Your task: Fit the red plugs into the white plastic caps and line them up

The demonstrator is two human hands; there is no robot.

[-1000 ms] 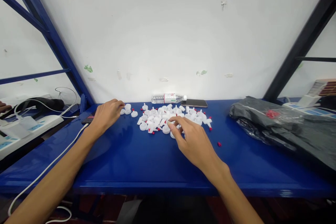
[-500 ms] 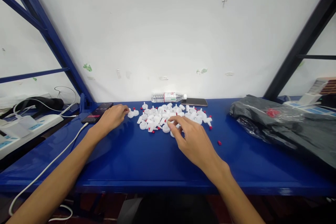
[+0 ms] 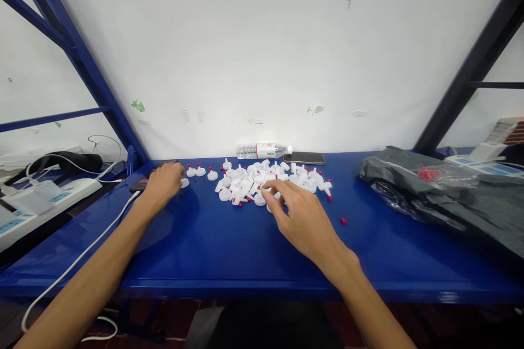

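No wording, brand or number can be read with certainty. The bottle (image 3: 248, 151), lying on its side on the table (image 3: 254, 251), carries a white label (image 3: 266, 150) with a red band at its left edge, red characters in its upper part and a green block at its lower right; this print is too small to make out. The phone (image 3: 139, 185) at the left is largely covered by the left hand (image 3: 166, 180); a reddish area shows on its visible part, with no legible characters. The left power strip (image 3: 61, 196) has blue panels around its sockets; any marking on them is illegible at this size.
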